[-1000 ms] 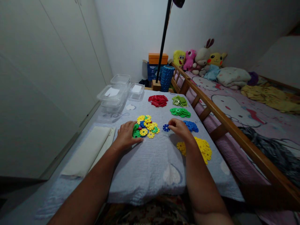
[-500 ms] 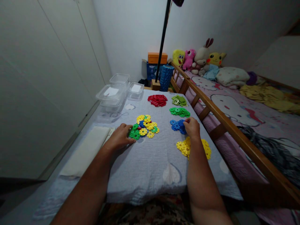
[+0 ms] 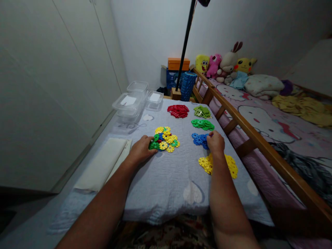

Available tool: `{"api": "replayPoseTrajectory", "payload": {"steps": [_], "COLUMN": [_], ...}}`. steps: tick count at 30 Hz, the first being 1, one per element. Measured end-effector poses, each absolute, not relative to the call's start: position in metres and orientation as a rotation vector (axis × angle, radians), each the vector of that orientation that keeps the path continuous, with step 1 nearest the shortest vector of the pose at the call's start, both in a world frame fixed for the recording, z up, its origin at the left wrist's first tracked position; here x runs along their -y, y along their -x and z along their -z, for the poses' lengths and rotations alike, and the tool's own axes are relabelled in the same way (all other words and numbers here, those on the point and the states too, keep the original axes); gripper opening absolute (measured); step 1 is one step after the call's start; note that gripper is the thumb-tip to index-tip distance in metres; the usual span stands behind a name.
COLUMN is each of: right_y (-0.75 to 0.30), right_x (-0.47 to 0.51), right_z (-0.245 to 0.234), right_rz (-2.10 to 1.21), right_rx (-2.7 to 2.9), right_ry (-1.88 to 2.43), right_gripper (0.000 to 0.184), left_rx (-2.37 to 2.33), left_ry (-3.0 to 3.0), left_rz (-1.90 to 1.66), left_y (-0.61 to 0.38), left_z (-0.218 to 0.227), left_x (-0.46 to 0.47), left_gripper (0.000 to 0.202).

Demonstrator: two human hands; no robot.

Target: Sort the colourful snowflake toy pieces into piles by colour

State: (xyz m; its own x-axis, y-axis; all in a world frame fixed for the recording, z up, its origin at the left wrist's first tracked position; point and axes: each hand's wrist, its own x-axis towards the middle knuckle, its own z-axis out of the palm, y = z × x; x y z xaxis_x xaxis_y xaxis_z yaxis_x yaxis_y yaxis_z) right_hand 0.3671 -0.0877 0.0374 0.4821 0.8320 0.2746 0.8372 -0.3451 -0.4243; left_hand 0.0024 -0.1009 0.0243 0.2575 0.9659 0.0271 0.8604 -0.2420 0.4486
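My left hand [image 3: 142,149] curls its thumb and fingers around green notched plastic discs [image 3: 154,145] at the left edge of a mixed pile [image 3: 169,139] of yellow, green and blue discs, with a bit of red. On the other side, my right hand [image 3: 216,141] pinches at the right end of a blue disc pile [image 3: 199,139]; its fingertips partly cover the blue pieces. Under my right forearm lies a yellow disc pile [image 3: 206,164], partly hidden. Beyond the blue sits a green pile [image 3: 202,124], then a light green pile [image 3: 202,111] and a red pile [image 3: 178,111].
Clear plastic containers [image 3: 129,102] stand at the table's back left, before a folded cream cloth [image 3: 103,162]. A black pole [image 3: 184,48] rises behind the table [image 3: 166,186]. Along the right runs a wooden bed rail [image 3: 238,116]; plush toys sit on the bed.
The view has shifted slightly, moving everything rightward. My left thumb and fingers have drawn closer around the green discs. My right hand stays at the blue pile, its fingers a little more curled.
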Motion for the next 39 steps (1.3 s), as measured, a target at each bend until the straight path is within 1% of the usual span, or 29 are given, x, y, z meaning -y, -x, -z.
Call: {"api": "replayPoseTrajectory", "payload": {"steps": [3, 5, 8, 11, 14, 19, 24, 32, 36, 39], "right_y": [-0.356, -0.336, -0.293, -0.246, -0.213, -0.191, -0.182, -0.193, -0.212, -0.23], "right_x": [0.089, 0.089, 0.091, 0.094, 0.096, 0.092, 0.085, 0.067, 0.041, 0.014], "right_z": [-0.047, -0.053, -0.056, -0.052, -0.046, -0.04, -0.036, -0.04, -0.048, -0.05], "right_rz": [0.019, -0.02, -0.207, -0.381, -0.369, -0.255, -0.21, -0.389, -0.4, -0.422], "right_rx": [1.415, 1.524, 1.795, 2.055, 2.196, 2.293, 2.301, 2.118, 2.002, 1.871], "right_ry": [2.191, 2.093, 1.838, 1.603, 1.553, 1.639, 1.7, 1.682, 1.64, 1.711], "right_gripper": [0.023, 0.022, 0.017, 0.018, 0.017, 0.021, 0.015, 0.004, 0.004, 0.003], "left_rx": [-1.687, -1.677, -1.628, -1.585, -1.565, -1.537, -1.528, -1.582, -1.6, -1.598], "left_ry": [-2.185, -2.17, -2.15, -2.139, -2.127, -2.105, -2.08, -1.976, -1.966, -1.954], "left_rz": [-0.444, -0.471, -0.55, -0.629, -0.677, -0.734, -0.81, -0.914, -0.971, -0.999], "left_y": [-0.005, -0.005, -0.006, -0.006, -0.006, -0.007, -0.008, -0.01, -0.013, -0.015], "left_z": [-0.025, -0.024, -0.02, -0.015, -0.012, -0.011, -0.01, -0.006, -0.005, -0.006], "left_x": [0.1, 0.1, 0.098, 0.096, 0.094, 0.092, 0.091, 0.087, 0.085, 0.084], "left_gripper": [0.051, 0.051, 0.052, 0.052, 0.051, 0.049, 0.045, 0.046, 0.048, 0.047]}}
